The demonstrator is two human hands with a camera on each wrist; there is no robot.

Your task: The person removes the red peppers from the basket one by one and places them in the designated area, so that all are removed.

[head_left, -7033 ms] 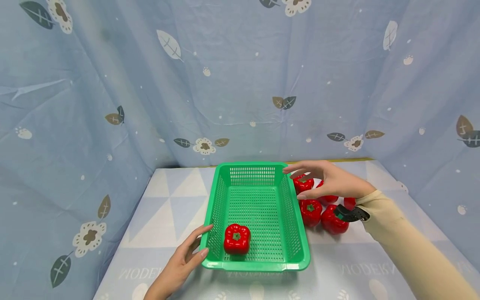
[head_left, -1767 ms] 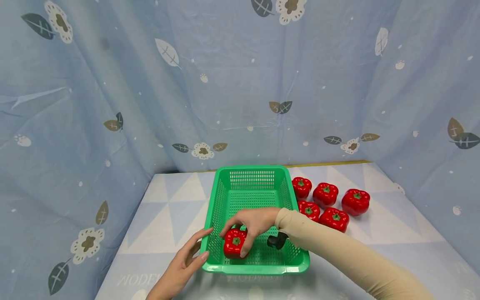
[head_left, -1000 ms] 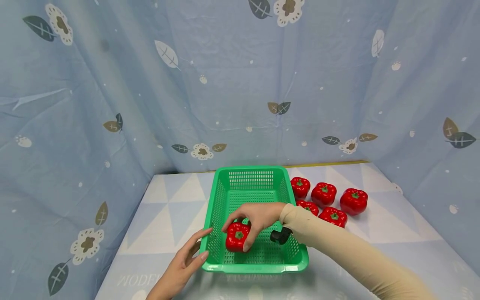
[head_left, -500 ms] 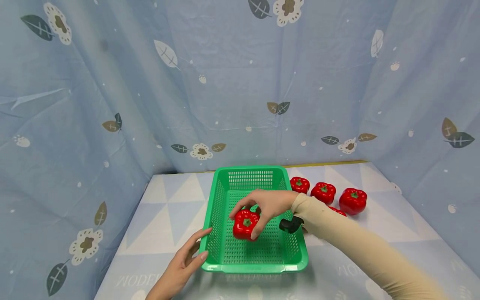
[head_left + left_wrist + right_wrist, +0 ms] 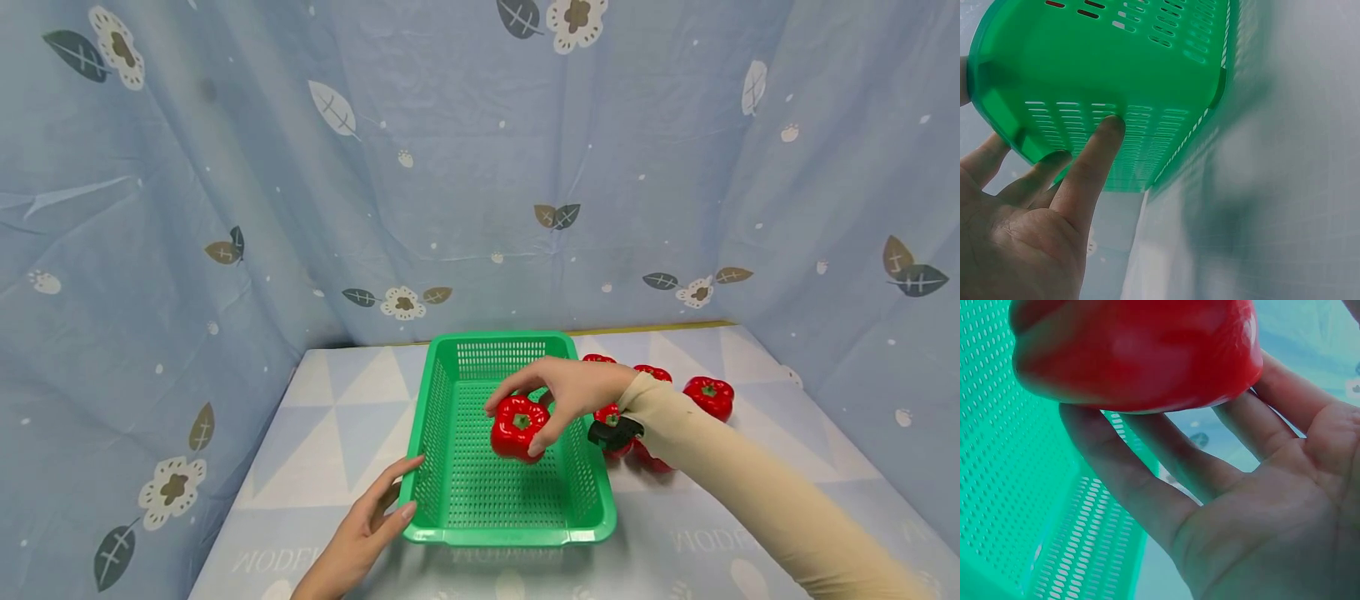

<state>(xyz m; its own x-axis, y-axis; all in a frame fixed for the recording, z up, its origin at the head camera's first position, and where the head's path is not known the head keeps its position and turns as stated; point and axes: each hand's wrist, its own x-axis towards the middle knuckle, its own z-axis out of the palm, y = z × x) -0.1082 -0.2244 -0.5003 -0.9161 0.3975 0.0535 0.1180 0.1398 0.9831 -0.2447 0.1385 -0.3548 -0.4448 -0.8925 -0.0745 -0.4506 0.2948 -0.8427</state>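
Note:
A glossy red bell pepper point(image 5: 516, 440) with a green stem is held by my right hand point(image 5: 573, 387), thumb on one side and fingers on the other. It hangs above the floor of a green perforated basket point(image 5: 510, 537), towards the right side. From below, in the right wrist view, the fingertips point(image 5: 1085, 422) bear against the pepper's point(image 5: 1138, 359) side. My left hand point(image 5: 352, 533) rests at the basket's near left corner, thumb and index at the rim. In the left wrist view a fairly straight finger point(image 5: 1094, 159) touches the outer wall.
Several more red bell peppers stand on the table right of the basket, one point(image 5: 708, 396) farthest right; my sleeve point(image 5: 720, 454) partly covers others. A patterned cloth point(image 5: 225, 450) covers the table. Blue curtains point(image 5: 450, 167) close off the back and sides.
Earlier my right hand hovered over the peppers at right. It has since gripped the pepper in the basket's near left part, lifted it and carried it right and back. My left hand stays put.

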